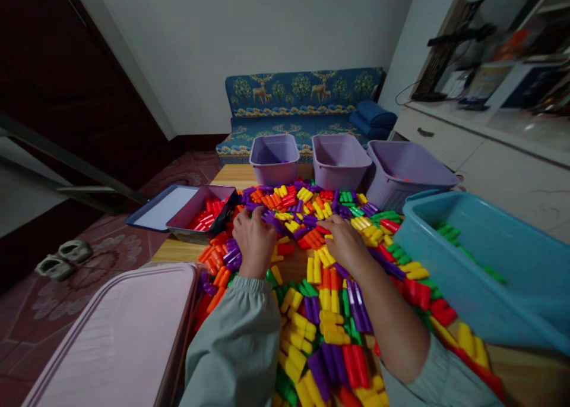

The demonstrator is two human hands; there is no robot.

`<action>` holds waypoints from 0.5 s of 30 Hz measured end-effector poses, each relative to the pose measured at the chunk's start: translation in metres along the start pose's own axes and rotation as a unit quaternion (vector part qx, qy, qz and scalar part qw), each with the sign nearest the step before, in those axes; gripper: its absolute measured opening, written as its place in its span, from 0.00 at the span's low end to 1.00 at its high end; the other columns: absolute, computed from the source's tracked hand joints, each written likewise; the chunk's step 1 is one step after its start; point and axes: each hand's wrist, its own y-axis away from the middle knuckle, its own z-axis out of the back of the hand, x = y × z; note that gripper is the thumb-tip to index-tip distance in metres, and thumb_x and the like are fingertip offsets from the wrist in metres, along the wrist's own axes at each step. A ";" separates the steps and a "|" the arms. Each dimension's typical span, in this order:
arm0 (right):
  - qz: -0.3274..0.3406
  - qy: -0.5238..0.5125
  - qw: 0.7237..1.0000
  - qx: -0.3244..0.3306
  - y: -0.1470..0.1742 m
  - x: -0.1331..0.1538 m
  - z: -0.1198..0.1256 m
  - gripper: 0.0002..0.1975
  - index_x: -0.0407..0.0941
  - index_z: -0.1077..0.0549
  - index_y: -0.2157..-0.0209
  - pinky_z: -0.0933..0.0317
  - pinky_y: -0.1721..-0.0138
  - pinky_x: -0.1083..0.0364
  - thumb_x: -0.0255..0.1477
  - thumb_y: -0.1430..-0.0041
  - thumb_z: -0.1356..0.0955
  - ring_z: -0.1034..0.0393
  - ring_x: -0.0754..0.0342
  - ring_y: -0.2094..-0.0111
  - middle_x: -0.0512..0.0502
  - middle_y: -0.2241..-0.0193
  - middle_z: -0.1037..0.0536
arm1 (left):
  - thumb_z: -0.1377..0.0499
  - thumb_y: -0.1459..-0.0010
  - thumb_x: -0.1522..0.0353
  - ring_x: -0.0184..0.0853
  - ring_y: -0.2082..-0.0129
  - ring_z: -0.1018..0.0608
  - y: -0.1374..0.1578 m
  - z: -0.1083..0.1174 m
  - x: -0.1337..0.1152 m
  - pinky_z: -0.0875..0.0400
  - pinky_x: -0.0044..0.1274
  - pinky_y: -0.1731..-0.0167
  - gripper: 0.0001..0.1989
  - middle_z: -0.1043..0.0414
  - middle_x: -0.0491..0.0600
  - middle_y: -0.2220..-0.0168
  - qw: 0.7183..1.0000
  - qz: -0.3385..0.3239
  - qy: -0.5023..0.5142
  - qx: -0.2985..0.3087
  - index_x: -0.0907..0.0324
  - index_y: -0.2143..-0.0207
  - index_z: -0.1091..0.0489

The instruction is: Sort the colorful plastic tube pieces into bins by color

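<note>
Bullet-shaped plastic toy pieces (pixel 296 338) in yellow, red, orange, purple and green cover the table, many lying side by side in small joined groups. Over the far left part of the pile is my left hand (pixel 255 240), its bent fingers apart among purple pieces (pixel 271 218). My right hand (pixel 344 242) reaches in from the right, fingers close together and pointing left. Its fingertips meet the pile beside an orange group (pixel 312 239); whatever they pinch is too small to make out. A patch of bare wood shows between the hands.
Three lilac bins (pixel 274 172) line the far edge. A large blue tub (pixel 472 282) with green pieces stands right. At left are an open box (pixel 214 223) of red pieces and a pink lid (pixel 120 330). Behind is a patterned sofa (pixel 307 125).
</note>
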 end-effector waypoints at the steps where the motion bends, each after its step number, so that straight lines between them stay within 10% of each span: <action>1: -0.001 0.005 1.000 0.000 0.001 0.000 -0.001 0.25 0.44 0.28 0.44 0.41 0.48 0.53 0.20 0.44 0.35 0.33 0.46 0.50 0.41 0.51 0.26 | 0.44 0.45 0.72 0.55 0.46 0.30 -0.002 0.000 0.004 0.33 0.41 0.53 0.25 0.33 0.64 0.44 0.999 0.014 -0.012 0.027 0.59 0.44 0.31; 15: -0.045 0.064 0.997 0.016 0.002 0.006 -0.008 0.16 0.46 0.25 0.52 0.39 0.60 0.54 0.29 0.40 0.36 0.27 0.47 0.57 0.41 0.56 0.26 | 0.42 0.46 0.73 0.41 0.57 0.21 -0.006 0.003 -0.005 0.30 0.28 0.55 0.17 0.21 0.55 0.58 0.974 -0.096 0.108 0.174 0.60 0.55 0.23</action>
